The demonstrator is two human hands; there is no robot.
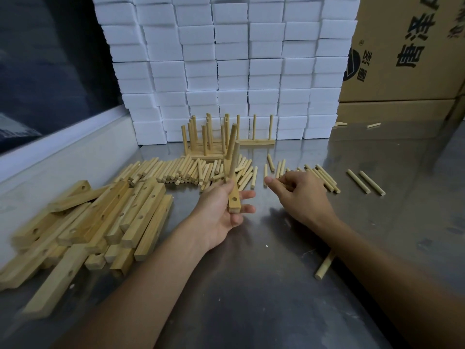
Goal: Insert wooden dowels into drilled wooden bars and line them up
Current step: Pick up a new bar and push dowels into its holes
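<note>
A steel table (289,285) fills the lower view, and a wall of white foam blocks (226,66) stands stacked at its far edge, with cardboard boxes (402,59) to the right of the stack. On the table's left side lies a loose heap of drilled bars (95,222), overlapping at various angles, holes showing on several faces. Beyond the hands, a spread of loose dowels (186,171) runs across the middle of the table, thinning out toward the right, where two dowels (366,182) lie apart from the rest. Behind that spread, against the foam, stand finished bars (208,149) with their dowels upright, one of them (256,141) set a little to the right with two pegs showing. The left hand (221,210) grips a bar (233,197) near its lower end, fingers curled round it, the bar tilted up and away; two dowels stand in it and one hole near the hand is open. The right hand (299,192) reaches into the loose dowels, fingers curled over a few of them; whether it has one pinched I cannot tell. A single dowel (324,265) lies near the right forearm.
</note>
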